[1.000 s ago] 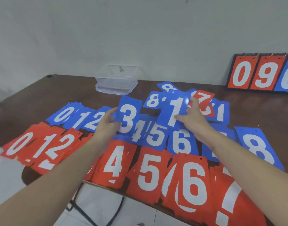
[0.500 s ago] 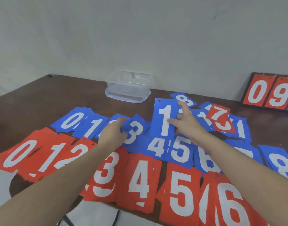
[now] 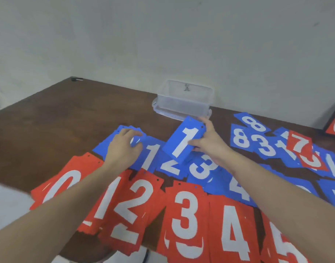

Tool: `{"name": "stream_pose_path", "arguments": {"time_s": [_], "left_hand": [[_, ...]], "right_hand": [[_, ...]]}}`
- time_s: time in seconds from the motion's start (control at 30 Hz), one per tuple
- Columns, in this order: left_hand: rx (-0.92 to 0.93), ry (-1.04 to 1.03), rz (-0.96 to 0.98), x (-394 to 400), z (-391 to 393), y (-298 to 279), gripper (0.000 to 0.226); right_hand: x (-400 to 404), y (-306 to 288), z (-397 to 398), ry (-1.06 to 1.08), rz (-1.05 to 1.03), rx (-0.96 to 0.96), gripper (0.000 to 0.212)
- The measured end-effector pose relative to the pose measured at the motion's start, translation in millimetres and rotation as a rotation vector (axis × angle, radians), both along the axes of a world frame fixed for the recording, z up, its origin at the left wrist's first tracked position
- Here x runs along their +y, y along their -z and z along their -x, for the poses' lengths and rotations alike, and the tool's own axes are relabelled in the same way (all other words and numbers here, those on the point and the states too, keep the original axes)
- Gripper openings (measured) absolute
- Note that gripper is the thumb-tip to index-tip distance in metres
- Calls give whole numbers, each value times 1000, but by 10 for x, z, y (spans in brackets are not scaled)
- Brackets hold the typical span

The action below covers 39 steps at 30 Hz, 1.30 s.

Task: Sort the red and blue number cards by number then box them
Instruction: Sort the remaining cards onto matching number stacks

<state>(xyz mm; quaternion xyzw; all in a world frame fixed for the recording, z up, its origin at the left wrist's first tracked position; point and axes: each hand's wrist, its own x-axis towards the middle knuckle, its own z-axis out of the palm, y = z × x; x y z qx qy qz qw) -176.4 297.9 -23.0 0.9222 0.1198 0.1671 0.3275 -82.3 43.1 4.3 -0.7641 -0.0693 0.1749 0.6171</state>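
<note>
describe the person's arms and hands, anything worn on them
Both arms are bare as far as the frame shows: no sleeves, cuffs or gloves in view. The left hand and the right hand carry no visible rings, and neither wrist shows a watch or band. The picture is slightly blurred, so small details such as nails or fine marks cannot be made out.

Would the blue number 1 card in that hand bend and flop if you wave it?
Probably only a little. The blue number 1 card looks flat and straight though the right hand grips just one edge, so it seems fairly stiff. It looks thin, so likely light. Its smooth face might slide easily over the other blue cards lying on the brown wooden table.
</note>
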Motion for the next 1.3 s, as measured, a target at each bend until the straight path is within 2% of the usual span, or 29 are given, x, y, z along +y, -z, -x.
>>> {"name": "stream_pose_path", "arguments": {"time_s": [0.17, 0.27, 0.37, 0.43, 0.5, 0.53, 0.67, 0.8, 0.97, 1.3], "left_hand": [[-5, -88, 50, 662, 158, 59, 29], [-2, -91, 40, 882, 254, 103, 29], [2, -77, 34, 990, 289, 115, 28], [0, -73, 35, 1010, 277, 117, 28], [-10, -48, 8, 978, 236, 128, 27], [-12, -27, -2, 946, 208, 127, 27], [-18, 54, -36, 740, -20, 65, 26], [-46, 151, -38, 418, -309, -18, 27], [-78, 334, -41, -191, -656, -11, 24], [12, 579, -56, -1936, -1095, -51, 27]], "right_hand": [[837, -37, -29, -67, 70, 9, 42], [1191, -68, -40, -132, 189, -96, 26], [1256, 24, -65, -225, 426, -245, 22], [1184, 124, -86, -266, 672, -369, 22], [1109, 244, -125, -295, 945, -573, 35], [1091, 282, -134, -293, 999, -640, 42], [1038, 263, -166, -234, 917, -629, 57], [673, 215, -208, -149, 816, -561, 43], [-178, 171, -175, -16, 791, -511, 30], [-2133, 212, -3, 162, 791, -414, 28]]}}
